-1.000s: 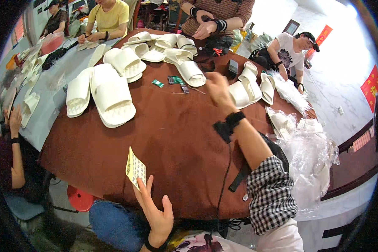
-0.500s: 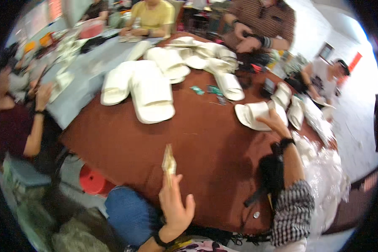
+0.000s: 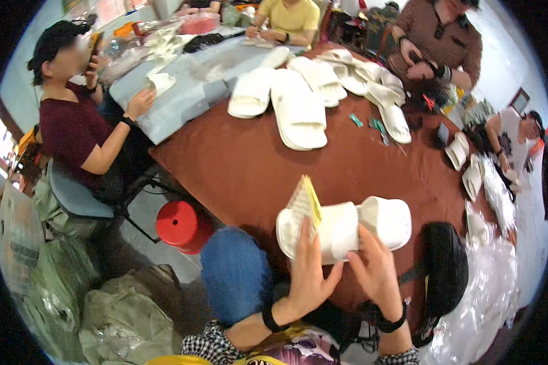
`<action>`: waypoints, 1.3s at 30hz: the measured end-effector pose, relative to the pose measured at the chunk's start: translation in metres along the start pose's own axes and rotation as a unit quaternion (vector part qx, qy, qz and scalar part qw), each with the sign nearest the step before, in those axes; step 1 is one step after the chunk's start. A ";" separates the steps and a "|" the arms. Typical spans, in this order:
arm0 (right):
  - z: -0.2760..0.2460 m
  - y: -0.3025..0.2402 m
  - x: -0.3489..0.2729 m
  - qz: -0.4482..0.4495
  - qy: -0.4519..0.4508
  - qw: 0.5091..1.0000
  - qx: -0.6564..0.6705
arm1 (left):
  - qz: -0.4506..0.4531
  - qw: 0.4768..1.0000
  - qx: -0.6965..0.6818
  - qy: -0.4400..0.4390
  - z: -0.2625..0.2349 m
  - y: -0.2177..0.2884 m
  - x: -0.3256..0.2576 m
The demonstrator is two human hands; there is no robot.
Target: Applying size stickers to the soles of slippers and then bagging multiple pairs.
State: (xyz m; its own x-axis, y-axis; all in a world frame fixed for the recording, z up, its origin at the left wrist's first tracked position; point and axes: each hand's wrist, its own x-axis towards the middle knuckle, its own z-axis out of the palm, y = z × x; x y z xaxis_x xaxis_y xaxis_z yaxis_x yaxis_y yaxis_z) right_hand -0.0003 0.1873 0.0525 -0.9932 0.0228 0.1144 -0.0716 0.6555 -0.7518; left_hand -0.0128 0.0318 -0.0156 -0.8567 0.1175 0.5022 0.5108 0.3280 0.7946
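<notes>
My left hand (image 3: 307, 267): grip clenched on a yellow card (image 3: 304, 204) | my right hand (image 3: 377, 274): grip grasping a white slipper (image 3: 347, 228) | slipper held above the brown bench (image 3: 249, 170), near its front edge.

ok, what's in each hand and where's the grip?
Left hand pinches a small yellow card by its lower edge against a pair of white slippers; right hand grips the slippers' strap from below.

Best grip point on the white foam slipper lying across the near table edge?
Take the white foam slipper by its wide strap band, fingers pinching it from the near edge. The sole lies sideways, flat and broad; the raised band is the thinnest graspable part, where the right hand already rests.
</notes>
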 end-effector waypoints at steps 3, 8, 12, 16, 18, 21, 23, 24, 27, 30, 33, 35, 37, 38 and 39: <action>0.016 -0.021 -0.034 -0.016 0.012 1.000 -0.002 | -0.054 0.999 0.008 -0.005 -0.014 -0.004 -0.007; 0.013 -0.032 -0.058 -0.052 0.085 0.995 -0.021 | -0.047 0.995 0.083 -0.001 -0.019 -0.003 -0.014; -0.003 -0.028 -0.066 -0.059 0.276 0.945 -0.163 | 0.016 0.987 0.162 0.002 -0.016 0.003 -0.014; 0.006 -0.008 -0.059 0.003 0.250 0.934 -0.253 | 0.062 0.971 0.231 -0.011 -0.003 0.010 -0.015; 0.016 0.002 -0.057 0.024 0.261 0.931 -0.254 | 0.072 0.971 0.229 -0.011 0.001 0.008 -0.012; 0.011 0.015 -0.063 0.073 0.262 0.932 -0.240 | 0.071 0.982 0.174 0.000 0.001 0.001 -0.006; -0.005 0.021 -0.069 0.077 0.268 0.934 -0.224 | 0.070 0.987 0.146 -0.004 -0.001 -0.003 -0.003; -0.017 0.025 -0.072 0.061 0.265 0.926 -0.261 | 0.083 0.987 0.140 -0.009 -0.002 -0.005 -0.001; -0.057 0.035 -0.082 -0.022 0.190 0.934 -0.301 | 0.079 0.995 0.059 -0.033 -0.005 -0.007 0.004; -0.083 0.047 -0.081 -0.092 0.087 0.935 -0.331 | 0.075 0.994 0.036 -0.076 -0.009 -0.010 0.013; -0.086 0.056 -0.085 -0.069 0.125 0.908 -0.395 | 0.040 0.997 -0.012 -0.071 -0.009 -0.012 0.019; -0.082 0.059 -0.093 -0.031 0.170 0.920 -0.351 | 0.028 0.997 -0.020 -0.066 -0.008 -0.013 0.018; -0.074 0.060 -0.107 0.024 0.218 0.935 -0.277 | 0.017 0.997 -0.026 -0.064 -0.008 -0.012 0.012; -0.070 0.060 -0.114 0.041 0.225 0.930 -0.286 | 0.016 0.997 -0.031 -0.065 -0.008 -0.010 0.008; -0.065 0.060 -0.120 0.059 0.235 0.924 -0.296 | 0.008 0.998 -0.016 -0.061 -0.010 -0.010 0.005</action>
State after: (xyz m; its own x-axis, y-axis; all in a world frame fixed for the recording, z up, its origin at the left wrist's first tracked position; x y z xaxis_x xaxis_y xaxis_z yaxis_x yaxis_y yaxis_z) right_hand 0.1202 0.2733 0.0360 -0.8318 0.3538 0.4278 0.2350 0.9225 -0.3061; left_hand -0.0216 0.0202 -0.0174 -0.8495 0.2364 0.4717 0.5253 0.2948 0.7982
